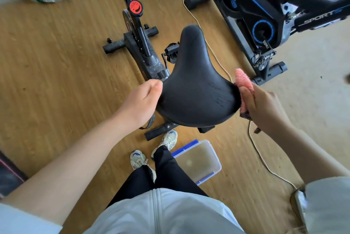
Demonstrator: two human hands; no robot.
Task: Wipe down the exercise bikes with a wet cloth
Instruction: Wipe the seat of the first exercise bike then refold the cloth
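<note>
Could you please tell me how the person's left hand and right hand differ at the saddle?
The left hand is bare and grips the left edge of the saddle; the right hand holds a pink cloth. The left hand touches the saddle directly, whereas the right hand presses the pink cloth against its right edge. Both are at the saddle's wide rear.

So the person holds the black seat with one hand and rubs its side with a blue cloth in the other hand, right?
Not quite. The cloth is pink, not blue, as the head view shows. The rest is right: the left hand grips one side of the black seat, and the right hand holds the cloth against the seat's other side.
</note>
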